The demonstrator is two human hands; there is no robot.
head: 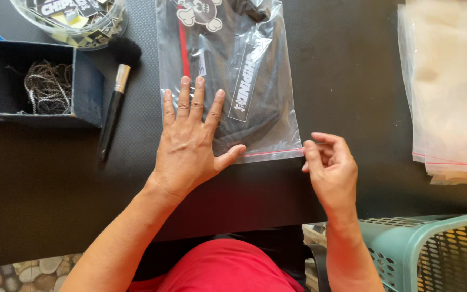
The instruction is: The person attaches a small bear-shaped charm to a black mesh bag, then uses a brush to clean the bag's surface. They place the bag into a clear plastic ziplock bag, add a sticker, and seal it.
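Head view, left hand: we see our left hand (pixel 187 143) lying flat, fingers spread, pressing the clear zip bag (pixel 228 75).
Head view, right hand: our right hand (pixel 328 167) pinches the bag's near right corner at the red seal line, fingertips closed on it.
Bag: it lies on the black table (pixel 347 70), a dark garment inside.
Left side: we see a brush (pixel 115 92) beside a dark box (pixel 39 81).
Right side: a stack of empty bags (pixel 449 86); a teal basket (pixel 433 254) below.
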